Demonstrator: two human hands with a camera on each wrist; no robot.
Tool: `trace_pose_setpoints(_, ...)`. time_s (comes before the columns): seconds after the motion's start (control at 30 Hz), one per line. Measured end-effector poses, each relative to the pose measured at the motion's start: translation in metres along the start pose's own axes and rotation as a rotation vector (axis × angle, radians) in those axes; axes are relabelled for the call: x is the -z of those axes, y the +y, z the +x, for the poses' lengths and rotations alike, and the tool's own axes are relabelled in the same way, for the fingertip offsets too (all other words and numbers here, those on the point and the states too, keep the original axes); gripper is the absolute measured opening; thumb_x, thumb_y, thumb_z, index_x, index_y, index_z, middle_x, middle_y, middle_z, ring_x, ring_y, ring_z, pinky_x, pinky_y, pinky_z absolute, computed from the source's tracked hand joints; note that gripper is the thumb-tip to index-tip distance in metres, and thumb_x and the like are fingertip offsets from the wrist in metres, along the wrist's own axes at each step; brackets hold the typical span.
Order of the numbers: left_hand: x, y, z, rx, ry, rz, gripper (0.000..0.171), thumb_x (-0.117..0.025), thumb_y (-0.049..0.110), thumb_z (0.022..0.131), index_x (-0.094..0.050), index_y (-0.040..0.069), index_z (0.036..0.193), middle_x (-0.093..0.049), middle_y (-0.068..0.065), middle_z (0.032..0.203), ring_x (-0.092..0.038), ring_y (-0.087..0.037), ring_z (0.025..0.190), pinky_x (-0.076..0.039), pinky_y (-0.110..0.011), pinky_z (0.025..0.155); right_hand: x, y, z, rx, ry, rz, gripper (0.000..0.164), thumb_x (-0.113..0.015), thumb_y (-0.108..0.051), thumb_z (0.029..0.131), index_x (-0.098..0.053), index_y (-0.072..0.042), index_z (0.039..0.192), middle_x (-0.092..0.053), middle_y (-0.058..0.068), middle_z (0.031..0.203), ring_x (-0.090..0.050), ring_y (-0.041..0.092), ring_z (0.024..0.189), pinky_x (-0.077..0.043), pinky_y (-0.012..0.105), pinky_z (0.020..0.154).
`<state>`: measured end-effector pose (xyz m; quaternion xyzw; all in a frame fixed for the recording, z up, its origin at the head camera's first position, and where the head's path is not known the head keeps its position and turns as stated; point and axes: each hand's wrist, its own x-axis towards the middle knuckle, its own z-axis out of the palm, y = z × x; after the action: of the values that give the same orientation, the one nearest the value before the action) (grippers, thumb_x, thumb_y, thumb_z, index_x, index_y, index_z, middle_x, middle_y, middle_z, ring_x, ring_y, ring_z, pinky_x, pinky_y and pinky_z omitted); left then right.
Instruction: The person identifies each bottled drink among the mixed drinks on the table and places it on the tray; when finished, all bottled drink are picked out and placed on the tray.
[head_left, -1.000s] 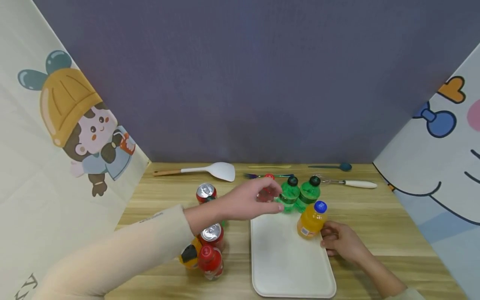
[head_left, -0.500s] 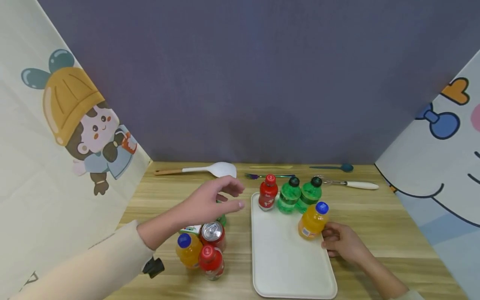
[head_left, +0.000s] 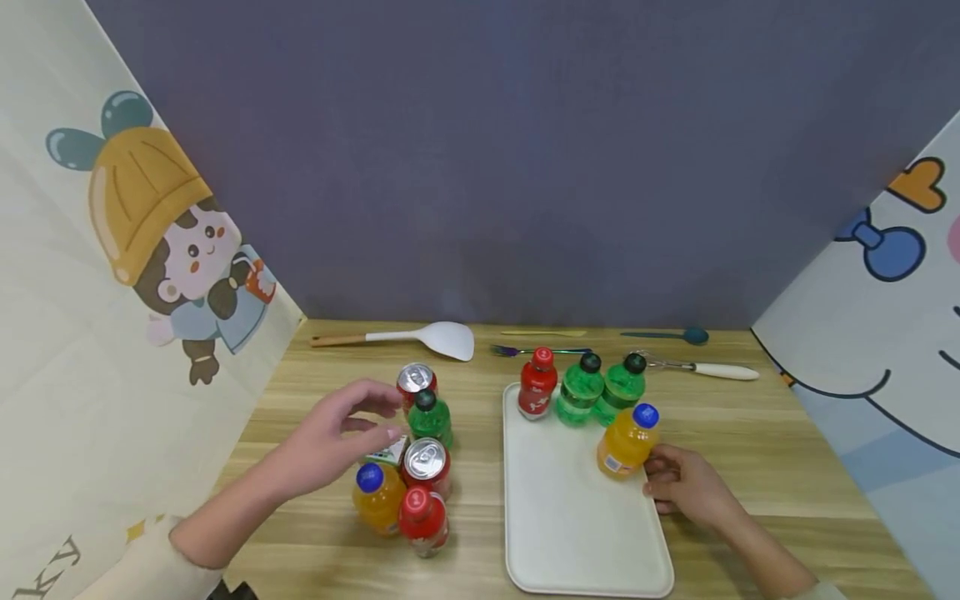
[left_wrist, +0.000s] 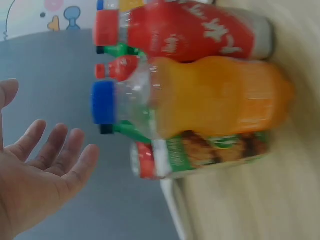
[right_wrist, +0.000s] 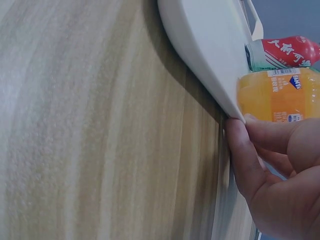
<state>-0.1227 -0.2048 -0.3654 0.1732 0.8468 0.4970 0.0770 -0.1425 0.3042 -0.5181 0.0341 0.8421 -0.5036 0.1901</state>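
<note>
My left hand (head_left: pixel 337 433) hovers over the left-hand group of drinks, fingers loosely bent and holding nothing. Around it stand an orange soda bottle (head_left: pixel 378 507), a red bottle (head_left: pixel 424 527), two red cans, the nearer can (head_left: pixel 427 463) and the farther can (head_left: pixel 417 383), a green bottle (head_left: pixel 431 425) and a partly hidden small carton (head_left: pixel 390 452). My right hand (head_left: pixel 690 483) pinches the right rim of the white tray (head_left: pixel 570 533), thumb and finger on its edge in the right wrist view. On the tray are another orange soda bottle (head_left: pixel 626 443), a red bottle (head_left: pixel 536 390) and two green bottles (head_left: pixel 579 396).
Along the back lie a white spatula (head_left: pixel 442 340), a fork (head_left: pixel 517 352), a yellow utensil (head_left: pixel 543 333), a dark spoon (head_left: pixel 693 336) and a whisk (head_left: pixel 720 371). A dark grey wall (head_left: pixel 525 167) closes off the back of the wooden table (head_left: pixel 780 467).
My left hand has moved from above the red bottle on the tray leftward to the drinks group, uncovering that bottle. The right hand has stayed at the tray's rim.
</note>
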Motion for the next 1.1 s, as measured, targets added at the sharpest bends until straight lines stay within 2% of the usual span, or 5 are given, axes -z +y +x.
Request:
trace_pose_setpoints(0.3, -0.005, -0.029, -0.04, 0.067, 0.084, -0.038, 0.038, -0.073, 0.02, 0.096, -0.061, 0.003, 0.128, -0.065, -0.015, 0.126, -0.061, -0.038, 0.116, -0.058, -0.027, 0.092, -0.002, -0.002, -0.001, -0.016, 0.025, -0.022, 0.063, -0.074, 0.005, 0.087, -0.047, 0.01, 0.143, -0.066, 0.024, 0.12, -0.071, 0.025, 0.093, -0.064, 0.037, 0.069)
trace_pose_setpoints(0.57, -0.019, -0.05, -0.064, 0.158, 0.15, -0.056, 0.047, -0.08, 0.024, 0.091, -0.061, 0.007, 0.13, -0.065, -0.008, 0.126, -0.061, -0.02, 0.115, -0.058, -0.03, 0.093, -0.002, -0.004, -0.001, -0.023, 0.026, -0.028, 0.061, -0.073, 0.005, 0.088, -0.046, 0.012, 0.143, -0.066, 0.024, 0.12, -0.07, 0.025, 0.094, -0.064, 0.037, 0.069)
trace_pose_setpoints(0.73, -0.029, -0.059, -0.072, 0.191, 0.168, -0.057, 0.052, -0.084, 0.023, 0.086, -0.06, 0.013, 0.131, -0.064, -0.004, 0.13, -0.061, -0.018, 0.117, -0.056, -0.033, 0.095, -0.003, -0.001, 0.001, -0.041, 0.025, -0.027, 0.062, -0.072, 0.006, 0.089, -0.045, 0.011, 0.145, -0.065, 0.024, 0.122, -0.07, 0.024, 0.094, -0.064, 0.038, 0.07)
trace_pose_setpoints(0.87, -0.035, -0.063, -0.075, 0.217, 0.159, -0.068, 0.06, -0.087, 0.024, 0.082, -0.058, 0.016, 0.134, -0.062, -0.003, 0.134, -0.061, -0.025, 0.121, -0.055, -0.037, 0.096, -0.002, 0.001, 0.003, -0.056, 0.026, -0.021, 0.063, -0.071, 0.007, 0.089, -0.044, 0.01, 0.146, -0.065, 0.023, 0.122, -0.07, 0.023, 0.094, -0.064, 0.038, 0.07)
trace_pose_setpoints(1.1, -0.04, -0.067, -0.075, 0.208, 0.151, -0.076, 0.066, -0.088, 0.025, 0.08, -0.056, 0.017, 0.138, -0.061, -0.006, 0.138, -0.061, -0.032, 0.122, -0.056, -0.04, 0.096, -0.001, -0.001, 0.003, -0.048, 0.014, -0.024, 0.063, -0.071, 0.006, 0.09, -0.043, 0.011, 0.147, -0.065, 0.023, 0.122, -0.07, 0.024, 0.096, -0.064, 0.038, 0.071)
